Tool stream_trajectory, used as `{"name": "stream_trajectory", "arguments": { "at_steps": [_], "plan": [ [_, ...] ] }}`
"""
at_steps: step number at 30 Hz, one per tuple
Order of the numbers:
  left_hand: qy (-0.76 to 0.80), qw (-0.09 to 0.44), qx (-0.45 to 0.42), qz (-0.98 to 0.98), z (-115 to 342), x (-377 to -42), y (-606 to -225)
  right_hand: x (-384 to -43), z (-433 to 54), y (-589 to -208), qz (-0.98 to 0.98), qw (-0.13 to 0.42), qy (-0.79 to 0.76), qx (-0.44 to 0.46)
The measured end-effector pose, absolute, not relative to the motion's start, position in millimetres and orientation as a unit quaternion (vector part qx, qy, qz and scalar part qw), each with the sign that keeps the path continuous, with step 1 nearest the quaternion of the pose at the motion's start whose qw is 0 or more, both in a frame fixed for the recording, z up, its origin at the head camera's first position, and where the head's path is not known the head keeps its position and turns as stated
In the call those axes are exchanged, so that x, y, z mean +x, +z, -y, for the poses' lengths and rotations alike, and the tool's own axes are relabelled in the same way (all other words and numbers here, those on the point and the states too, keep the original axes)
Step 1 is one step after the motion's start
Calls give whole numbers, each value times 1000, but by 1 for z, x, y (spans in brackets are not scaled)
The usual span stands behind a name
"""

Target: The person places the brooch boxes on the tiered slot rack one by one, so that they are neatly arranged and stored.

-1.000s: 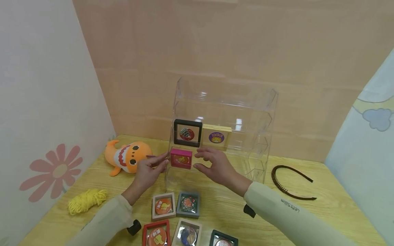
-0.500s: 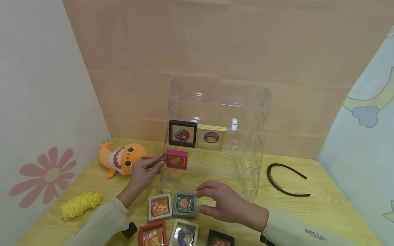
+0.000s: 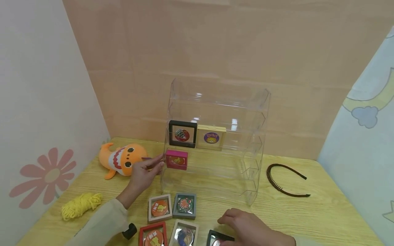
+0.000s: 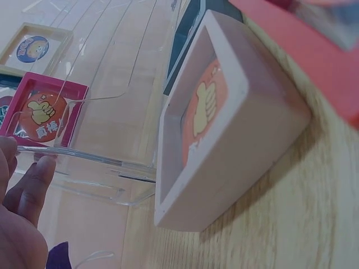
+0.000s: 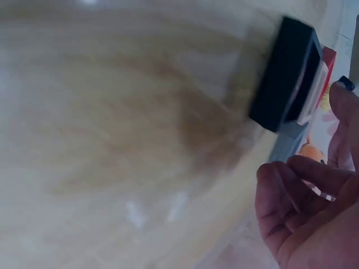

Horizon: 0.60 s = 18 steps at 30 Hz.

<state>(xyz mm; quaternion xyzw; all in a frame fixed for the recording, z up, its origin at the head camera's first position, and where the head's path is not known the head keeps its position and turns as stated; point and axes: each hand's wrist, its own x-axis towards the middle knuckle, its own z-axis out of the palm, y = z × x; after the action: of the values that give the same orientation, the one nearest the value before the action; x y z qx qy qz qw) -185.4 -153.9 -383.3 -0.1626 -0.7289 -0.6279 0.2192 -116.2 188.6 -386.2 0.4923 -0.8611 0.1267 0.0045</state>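
A clear acrylic display rack [image 3: 255, 171] stands on the table. My left hand [image 3: 142, 176] pinches its left side edge between thumb and fingers, right beside a magenta frame [image 3: 176, 164] on a lower tier. One tier up are a black frame [image 3: 183, 146] and a pale yellow frame [image 3: 211, 128], side by side. My right hand [image 3: 250, 228], fingers spread and bent, is over a dark frame [image 3: 218, 235] at the table's front. In the right wrist view this dark frame [image 5: 283, 75] lies beyond the thumb and fingertips, with a gap between.
Several more frames lie in front of the rack: beige [image 3: 160, 218], grey-blue [image 3: 184, 216], red [image 3: 141, 235] and cream [image 3: 186, 223]. An orange plush shark [image 3: 124, 159] and a yellow yarn bundle [image 3: 81, 205] are at left. A brown headband [image 3: 272, 179] lies at right.
My right hand has left the magenta frame, moving down and toward the front to the dark frame. The left hand stays at the rack's side. The head view has shifted slightly.
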Motion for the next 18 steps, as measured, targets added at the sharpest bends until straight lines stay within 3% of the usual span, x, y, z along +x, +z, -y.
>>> {"name": "stream_trajectory", "arguments": {
  "at_steps": [10, 18],
  "plan": [
    [-626, 218, -161, 731, 155, -185, -383, -105, -200, -409, 884, -63, 149, 439],
    [-626, 220, -163, 730, 156, -192, -392, -103, -201, -414, 884, -70, 181, 425]
  ]
}}
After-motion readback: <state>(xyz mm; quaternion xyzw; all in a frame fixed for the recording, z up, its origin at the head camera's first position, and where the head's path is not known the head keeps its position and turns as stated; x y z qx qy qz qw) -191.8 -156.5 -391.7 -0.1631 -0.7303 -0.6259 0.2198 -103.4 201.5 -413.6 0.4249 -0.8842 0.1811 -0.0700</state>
